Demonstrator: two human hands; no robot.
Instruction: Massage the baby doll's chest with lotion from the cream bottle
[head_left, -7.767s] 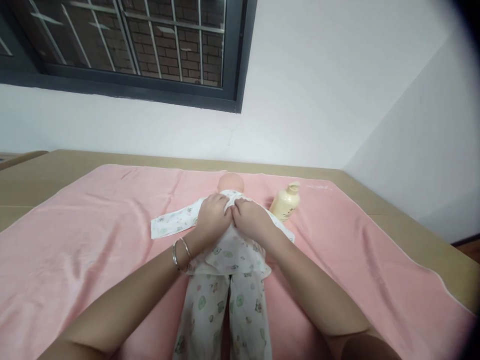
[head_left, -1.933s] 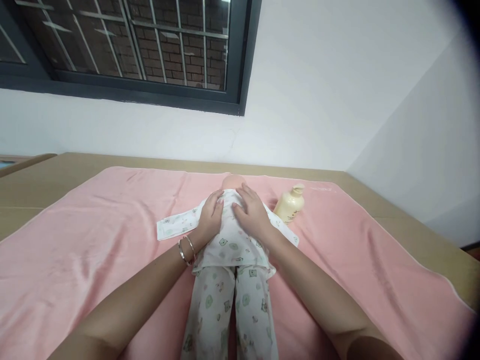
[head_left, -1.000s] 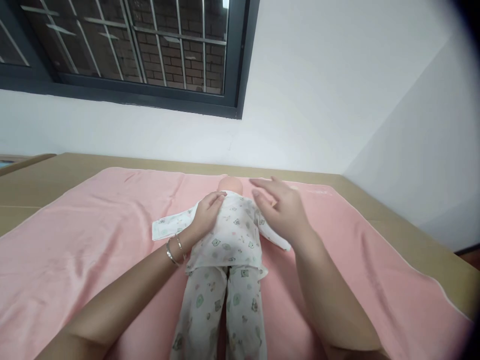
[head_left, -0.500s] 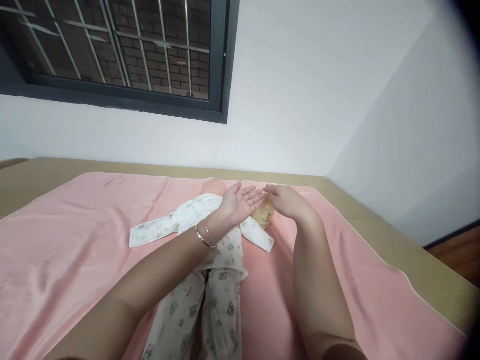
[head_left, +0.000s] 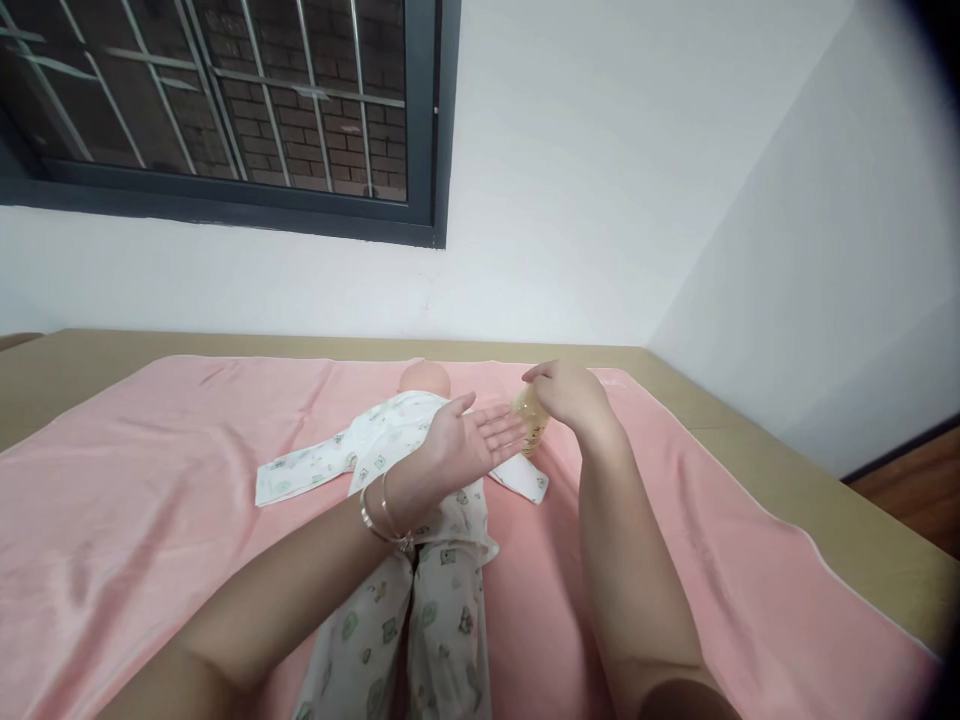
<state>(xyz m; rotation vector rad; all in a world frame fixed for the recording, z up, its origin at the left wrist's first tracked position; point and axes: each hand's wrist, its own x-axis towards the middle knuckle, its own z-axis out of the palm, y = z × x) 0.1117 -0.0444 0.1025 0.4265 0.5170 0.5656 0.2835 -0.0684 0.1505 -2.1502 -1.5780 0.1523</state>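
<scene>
My left hand (head_left: 474, 440) is open, palm up with the fingers stretched out, above the torso of a baby doll (head_left: 424, 379). Its fingertips lie in front of a clear bottle of yellowish liquid (head_left: 534, 432). My right hand (head_left: 571, 395) is bent over the top of that bottle, fingers curled down onto it; the bottle's top is hidden under them. Face unseen, the doll lies on its back or front, I cannot tell which. It wears a white printed top (head_left: 367, 425) with sleeves spread wide and matching trousers (head_left: 442, 630).
A pink blanket (head_left: 172, 480) with soft creases covers most of the tan table (head_left: 720, 455). Behind stands a white wall (head_left: 540, 200) with a dark-framed, barred window (head_left: 300, 110). A brown wooden piece (head_left: 919, 480) shows at the right edge.
My left hand has come down and a little nearer to me, palm turned further up. My right hand has shifted slightly left, its fingers more curled over the bottle.
</scene>
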